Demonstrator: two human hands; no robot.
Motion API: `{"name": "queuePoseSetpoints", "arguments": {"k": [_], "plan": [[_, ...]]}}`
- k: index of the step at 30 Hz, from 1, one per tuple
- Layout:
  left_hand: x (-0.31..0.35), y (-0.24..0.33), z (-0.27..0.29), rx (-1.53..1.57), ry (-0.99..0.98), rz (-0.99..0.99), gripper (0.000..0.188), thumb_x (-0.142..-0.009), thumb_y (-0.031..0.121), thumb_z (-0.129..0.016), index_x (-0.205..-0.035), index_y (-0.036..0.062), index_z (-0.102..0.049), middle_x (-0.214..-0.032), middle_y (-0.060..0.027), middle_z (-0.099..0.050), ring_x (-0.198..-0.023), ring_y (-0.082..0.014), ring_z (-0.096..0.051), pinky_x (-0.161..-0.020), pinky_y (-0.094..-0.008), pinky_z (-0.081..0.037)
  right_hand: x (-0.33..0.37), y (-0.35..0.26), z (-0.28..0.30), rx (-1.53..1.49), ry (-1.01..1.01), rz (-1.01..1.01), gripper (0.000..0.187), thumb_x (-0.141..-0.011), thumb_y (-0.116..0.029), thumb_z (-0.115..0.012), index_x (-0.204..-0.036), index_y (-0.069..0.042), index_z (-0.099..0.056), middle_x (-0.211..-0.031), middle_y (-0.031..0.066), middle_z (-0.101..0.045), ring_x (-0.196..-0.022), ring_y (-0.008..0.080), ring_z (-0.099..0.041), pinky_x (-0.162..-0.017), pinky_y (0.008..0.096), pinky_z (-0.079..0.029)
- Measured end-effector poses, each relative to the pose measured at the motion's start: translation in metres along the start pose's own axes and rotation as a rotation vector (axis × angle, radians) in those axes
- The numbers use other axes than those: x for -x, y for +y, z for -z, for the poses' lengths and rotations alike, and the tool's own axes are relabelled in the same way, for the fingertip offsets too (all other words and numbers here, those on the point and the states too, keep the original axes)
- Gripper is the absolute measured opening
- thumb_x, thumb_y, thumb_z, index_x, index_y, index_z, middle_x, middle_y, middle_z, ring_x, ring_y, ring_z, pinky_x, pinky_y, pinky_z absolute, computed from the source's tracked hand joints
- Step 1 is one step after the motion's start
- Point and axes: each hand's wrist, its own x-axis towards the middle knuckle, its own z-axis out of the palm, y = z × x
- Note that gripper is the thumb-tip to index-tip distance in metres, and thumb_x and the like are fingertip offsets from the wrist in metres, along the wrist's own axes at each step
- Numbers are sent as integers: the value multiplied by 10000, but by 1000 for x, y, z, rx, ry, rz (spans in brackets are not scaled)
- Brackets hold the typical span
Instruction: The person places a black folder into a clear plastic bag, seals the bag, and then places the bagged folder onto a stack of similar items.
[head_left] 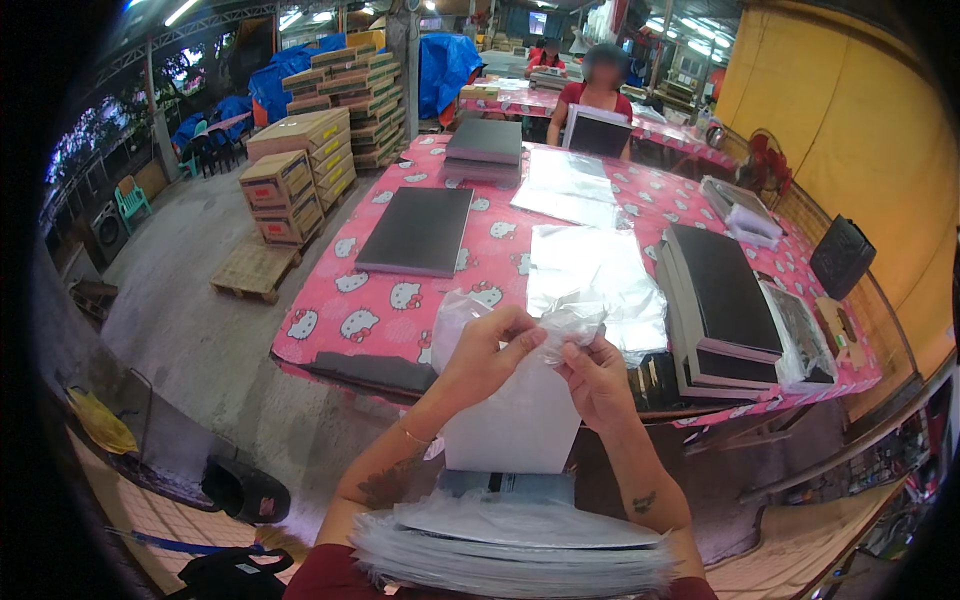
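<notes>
Both hands pinch the crumpled edge of a clear plastic bag [572, 330] above the table's near edge. My left hand [490, 352] has thumb and fingertips closed on one side of it, and my right hand [600, 385] grips the other side. Below and between the hands is a flat white rectangular panel [512, 425]; whether it sits inside the bag I cannot tell. Just beyond my hands lies a pile of flat, shiny plastic bags [590, 265]. Against my body rests a thick stack of plastic-covered flat items [515, 550].
Thick black-covered slabs [720, 290] are stacked on the right of the pink patterned table [330, 318]. One black slab [415, 232] lies at left, a stack [484, 142] behind it. Across stands a person [590, 100] holding a black-faced slab. Boxes [300, 150] stand left.
</notes>
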Motion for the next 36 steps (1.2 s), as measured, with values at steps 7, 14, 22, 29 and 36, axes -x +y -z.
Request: {"name": "queuePoseSetpoints", "arguments": {"k": [7, 14, 22, 29, 36], "plan": [[17, 5, -24, -23, 259, -12, 156, -884, 145, -626, -890, -10, -617, -744, -86, -618, -694, -154, -575, -630, -286, -451, 6, 1, -9, -20, 125, 32, 185, -858, -53, -649, -1033, -12, -607, -991, 61, -651, -878, 151, -633, -780, 319, -535], [25, -16, -23, -98, 317, -95, 149, -923, 128, -571, -883, -14, -591, -672, -71, -584, -647, -122, -552, -610, -265, -439, 22, 15, 2, 52, 88, 164, 230, -845, -71, -672, -1057, -12, -609, -958, 77, -652, -828, 145, -631, -711, 294, -529], [36, -24, -9, -419, 336, -291, 101, -783, -18, -581, -860, 45, -566, -832, -150, -576, -786, -332, -578, -651, -419, -442, 19, -5, 2, -88, -55, -154, 280, -892, -144, -620, -1133, -28, -534, -957, 46, -602, -801, 131, -572, -727, 251, -497], [22, 13, 53, -486, -178, -388, 199, -661, -50, -611, -840, 27, -654, -996, -156, -570, -918, -325, -568, -823, -384, -460, 22, -53, -5, 841, -429, 102, 134, -858, -25, -588, -991, -37, -582, -951, 72, -523, -805, 186, -548, -675, 280, -469], [4, 30, 40, -765, -78, -151, 217, -736, 17, -610, -944, -34, -639, -985, -138, -589, -767, -340, -598, -718, -419, -487, 10, -107, 0, 2088, 96, 253, 273, -796, -182, -660, -884, 73, -621, -1043, 223, -544, -793, 399, -610, -739, 454, -497]]}}
